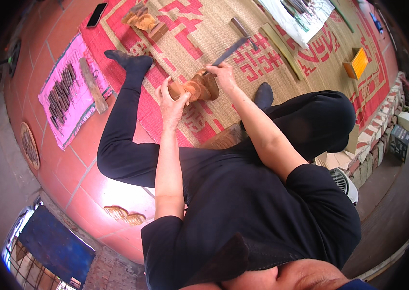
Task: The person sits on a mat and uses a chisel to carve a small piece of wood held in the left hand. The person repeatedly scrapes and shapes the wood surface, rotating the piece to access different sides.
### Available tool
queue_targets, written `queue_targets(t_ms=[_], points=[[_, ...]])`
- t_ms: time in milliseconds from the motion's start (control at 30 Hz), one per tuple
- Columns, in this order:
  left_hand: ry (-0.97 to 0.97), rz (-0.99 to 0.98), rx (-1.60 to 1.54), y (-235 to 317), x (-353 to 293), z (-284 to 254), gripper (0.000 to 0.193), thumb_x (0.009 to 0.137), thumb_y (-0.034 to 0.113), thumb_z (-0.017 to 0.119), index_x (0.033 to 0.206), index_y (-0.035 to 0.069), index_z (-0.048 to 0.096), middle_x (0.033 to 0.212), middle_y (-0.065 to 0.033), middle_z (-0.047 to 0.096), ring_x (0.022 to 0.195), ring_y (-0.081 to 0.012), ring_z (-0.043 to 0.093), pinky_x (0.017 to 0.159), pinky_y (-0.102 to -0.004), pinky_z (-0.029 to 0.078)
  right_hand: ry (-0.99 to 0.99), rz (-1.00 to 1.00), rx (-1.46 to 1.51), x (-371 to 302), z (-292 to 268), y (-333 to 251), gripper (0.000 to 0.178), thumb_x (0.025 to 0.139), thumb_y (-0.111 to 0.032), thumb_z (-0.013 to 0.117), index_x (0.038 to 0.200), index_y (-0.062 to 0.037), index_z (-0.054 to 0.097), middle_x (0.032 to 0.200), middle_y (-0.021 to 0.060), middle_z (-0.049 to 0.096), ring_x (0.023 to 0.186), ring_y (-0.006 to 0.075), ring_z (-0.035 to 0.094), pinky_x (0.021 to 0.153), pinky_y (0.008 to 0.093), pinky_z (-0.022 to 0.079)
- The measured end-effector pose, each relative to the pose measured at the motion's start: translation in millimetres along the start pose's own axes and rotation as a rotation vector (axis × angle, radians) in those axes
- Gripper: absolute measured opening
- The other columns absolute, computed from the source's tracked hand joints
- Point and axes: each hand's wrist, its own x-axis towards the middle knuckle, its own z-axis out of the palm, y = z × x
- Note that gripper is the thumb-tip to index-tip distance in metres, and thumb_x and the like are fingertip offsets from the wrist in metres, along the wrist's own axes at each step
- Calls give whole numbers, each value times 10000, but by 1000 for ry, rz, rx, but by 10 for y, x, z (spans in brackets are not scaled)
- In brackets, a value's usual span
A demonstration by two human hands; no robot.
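Between my hands, just above the woven mat [168, 126], is a reddish-brown carved wooden piece [195, 89]. My left hand [171, 100] grips its left end, thumb and fingers on opposite sides. My right hand [223, 75] is closed around a long, dark, slightly curved tool [231, 50] that slants up and right. The tool's lower end meets the carving near my right fingers, and that contact is partly hidden by the hand. A short brown wooden handle [239, 27] lies on the mat by the tool's upper end.
A second wooden carving [145, 21] and a phone [97, 15] lie farther off. Left, a pink cloth [64, 130] bears several slim tools and a wooden stick [93, 87]. Right are a bamboo strip [281, 50], a white cloth [289, 26] with tools and an orange-yellow block [355, 63].
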Motion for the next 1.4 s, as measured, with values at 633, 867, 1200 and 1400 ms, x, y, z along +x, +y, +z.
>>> queue_targets(t_ms=[633, 867, 1200, 1400], points=[[29, -48, -107, -34, 17, -53, 786, 682, 233, 743, 1392, 119, 424, 1304, -149, 335, 1223, -308, 425, 1028, -417, 413, -111, 21, -41, -71, -17, -5, 302, 769, -158, 778, 1021, -5, 713, 882, 62, 715, 854, 133, 648, 778, 287, 497], [29, -35, -59, -36, 23, -53, 788, 683, 218, 745, 1393, 108, 422, 1314, -153, 324, 1213, -305, 439, 1013, -408, 425, -13, 119, 26, -15, -82, -1, 320, 771, -118, 773, 1050, 20, 698, 920, 69, 710, 871, 129, 647, 792, 278, 502], [35, -37, -68, -41, 13, -60, 788, 698, 219, 747, 1403, 104, 413, 1321, -154, 324, 1190, -292, 465, 996, -391, 445, -88, 78, -45, -96, -17, -15, 237, 770, -175, 782, 924, -9, 710, 837, 48, 703, 810, 133, 632, 766, 281, 480], [36, -53, -151, -82, 9, -73, 792, 704, 232, 748, 1408, 109, 407, 1325, -146, 315, 1204, -281, 450, 1000, -389, 446, -10, 108, 18, -94, -29, -81, 214, 774, -175, 777, 922, -31, 719, 817, 32, 694, 782, 129, 626, 732, 274, 478]])
